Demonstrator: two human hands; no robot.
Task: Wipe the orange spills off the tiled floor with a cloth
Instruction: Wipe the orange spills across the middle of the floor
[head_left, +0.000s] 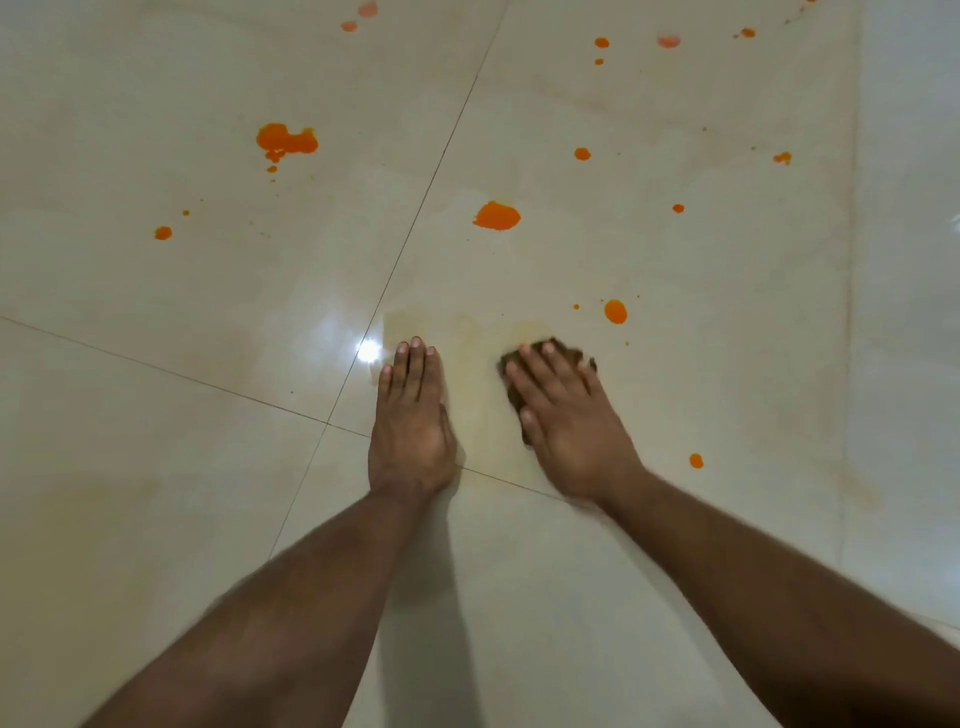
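A small brown cloth (563, 353) lies on the glossy cream tiled floor (208, 364), pressed flat under my right hand (566, 415); only its far edge and left side show past my fingers. My left hand (410, 421) rests palm down on the tile to the left of it, fingers together, holding nothing. A pale yellowish smear (467, 332) spreads just beyond both hands. Orange spills dot the floor ahead: a large blob (497, 215) in the middle, a splatter (285, 140) at the upper left, a drop (615, 312) just right of the cloth.
Several smaller orange drops lie farther off, such as one (696, 460) right of my right wrist and one (163, 233) at the left. Dark grout lines (415, 218) cross the floor. A lighter strip of floor (904, 312) runs along the right edge.
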